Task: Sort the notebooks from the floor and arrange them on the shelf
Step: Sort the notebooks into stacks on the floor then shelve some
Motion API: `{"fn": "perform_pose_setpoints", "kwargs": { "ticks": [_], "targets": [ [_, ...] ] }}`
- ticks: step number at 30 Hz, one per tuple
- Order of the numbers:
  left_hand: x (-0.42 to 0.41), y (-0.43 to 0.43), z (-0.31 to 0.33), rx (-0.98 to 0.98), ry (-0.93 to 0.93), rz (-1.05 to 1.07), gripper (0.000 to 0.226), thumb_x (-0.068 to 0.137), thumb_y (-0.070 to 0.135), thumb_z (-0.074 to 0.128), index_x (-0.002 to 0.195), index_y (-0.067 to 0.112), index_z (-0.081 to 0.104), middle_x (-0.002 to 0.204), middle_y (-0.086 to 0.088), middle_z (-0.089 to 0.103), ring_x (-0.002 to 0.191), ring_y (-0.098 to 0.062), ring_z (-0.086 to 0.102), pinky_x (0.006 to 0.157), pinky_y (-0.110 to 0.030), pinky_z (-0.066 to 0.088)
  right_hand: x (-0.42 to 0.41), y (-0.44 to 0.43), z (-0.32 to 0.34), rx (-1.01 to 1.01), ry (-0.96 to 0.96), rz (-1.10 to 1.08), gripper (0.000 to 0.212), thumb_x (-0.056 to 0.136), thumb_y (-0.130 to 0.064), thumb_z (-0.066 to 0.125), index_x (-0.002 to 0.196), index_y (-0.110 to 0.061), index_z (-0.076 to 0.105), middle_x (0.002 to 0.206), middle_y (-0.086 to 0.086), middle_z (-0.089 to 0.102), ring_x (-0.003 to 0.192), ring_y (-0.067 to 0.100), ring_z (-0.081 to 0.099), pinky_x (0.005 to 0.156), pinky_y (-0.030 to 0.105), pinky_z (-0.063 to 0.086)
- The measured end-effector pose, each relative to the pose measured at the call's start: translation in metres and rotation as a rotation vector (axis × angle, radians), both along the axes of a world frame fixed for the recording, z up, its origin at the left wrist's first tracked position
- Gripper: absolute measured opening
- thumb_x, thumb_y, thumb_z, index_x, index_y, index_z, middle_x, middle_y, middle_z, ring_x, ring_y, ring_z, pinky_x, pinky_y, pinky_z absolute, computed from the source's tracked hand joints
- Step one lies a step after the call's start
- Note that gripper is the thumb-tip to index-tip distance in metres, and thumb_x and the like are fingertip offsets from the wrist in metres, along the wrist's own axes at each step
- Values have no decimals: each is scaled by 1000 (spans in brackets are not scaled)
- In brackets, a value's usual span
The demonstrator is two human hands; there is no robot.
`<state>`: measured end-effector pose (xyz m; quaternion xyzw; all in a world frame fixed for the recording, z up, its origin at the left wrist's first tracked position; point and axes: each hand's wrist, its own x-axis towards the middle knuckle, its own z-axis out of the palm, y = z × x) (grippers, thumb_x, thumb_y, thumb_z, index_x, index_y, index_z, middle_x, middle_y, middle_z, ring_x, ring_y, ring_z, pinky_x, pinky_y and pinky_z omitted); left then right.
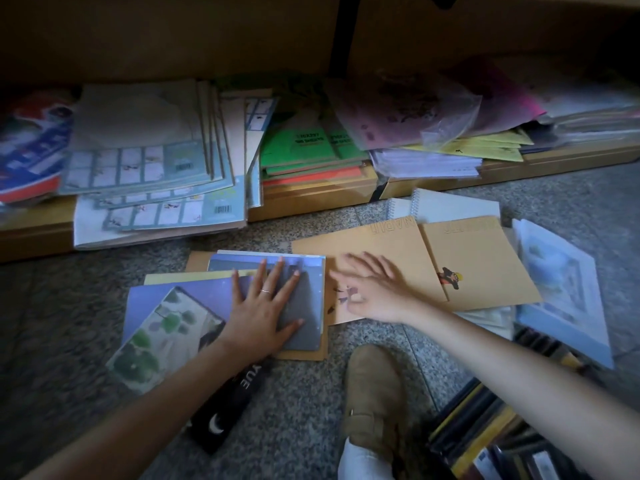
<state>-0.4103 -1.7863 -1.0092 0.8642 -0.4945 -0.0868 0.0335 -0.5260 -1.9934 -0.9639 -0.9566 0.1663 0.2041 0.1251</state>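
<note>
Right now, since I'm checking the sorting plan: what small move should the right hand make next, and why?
Probably slide the kraft notebook beneath the right hand onto its matching twin. That hand is spread open over it, both covers are kraft, and the left hand lies flat on the blue pile.

A fanned pile of notebooks lies flat on the speckled grey floor (294, 393). A dark grey notebook (304, 317) is on top, purple covers (207, 296) lie beneath it, and a lotus-leaf cover (162, 337) sits tilted at the pile's left. Just right of the pile, two kraft-brown notebooks (391, 244) overlap, with white spiral pads (450, 204) behind them. Along the low shelf's (311, 202) front edge lie a pale blue-grey stack (145, 168) and a green stack (304, 147).
</note>
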Motion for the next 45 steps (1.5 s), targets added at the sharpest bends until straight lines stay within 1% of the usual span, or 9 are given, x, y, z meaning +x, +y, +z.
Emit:
{"fn": "perform_pose_setpoints", "kwargs": {
  "ticks": [5,10,14,21,29,34,39,43,45],
  "targets": [
    [-13,-10,-2,91,13,-66,90,69,78,34,145,28,31,150,-10,35,135,-42,31,101,-66,10,-16,-30,15,-178,-240,-766,85,77,-37,69,144,-17,21,150,13,15,138,32,17,111,42,19],
    [-21,-24,-1,113,-4,10,104,56,88,16,143,42,-17,151,-4,-26,140,-45,-17,95,-70,-21,-23,-54,20,-51,-170,-947,76,71,-36,77,128,-4,38,132,17,44,123,34,42,94,37,40],
    [-27,-31,-2,162,5,38,105,63,89,28,142,42,-23,141,-4,-42,136,-45,-28,94,-71,-21,-20,-61,20,286,-321,-1083,46,73,-25,77,109,-7,55,117,13,62,102,30,61,88,39,51],
    [-28,-30,5,113,84,101,104,48,85,9,134,44,-32,142,0,-43,136,-43,-30,98,-70,-18,-30,-58,52,518,-439,-692,39,97,-8,45,135,-13,38,121,-1,52,112,17,50,84,23,36],
    [-30,-40,27,142,165,148,98,77,65,51,147,38,-11,156,-6,-21,141,-36,-23,104,-71,-4,-29,-67,81,315,-724,-694,32,92,-1,43,116,-20,54,100,-1,61,89,18,56,60,19,37],
    [-10,-34,26,173,215,243,97,76,63,56,149,36,-2,157,-4,-19,143,-30,-20,106,-68,-7,-38,-87,91,77,-892,-782,36,87,-9,44,116,-28,54,101,-3,67,93,22,61,76,33,47],
    [9,-19,20,176,291,216,99,65,84,30,149,38,3,158,-1,-15,144,-27,-17,106,-64,-12,-45,-86,95,481,-924,-718,37,87,5,48,114,-19,57,93,-14,64,79,-6,61,69,15,45],
    [20,-15,50,-398,718,553,80,69,84,24,121,27,48,126,-6,50,129,-26,39,111,-55,16,-41,-90,96,848,-789,-737,35,82,1,56,114,-12,59,84,-12,72,72,2,66,63,16,49],
    [19,-16,76,-655,867,612,52,90,60,37,122,21,48,119,3,49,123,-18,44,104,-34,29,-37,-87,99,885,-643,-673,37,85,2,56,119,-12,59,85,-12,73,74,7,68,66,18,52]
  ]
}}
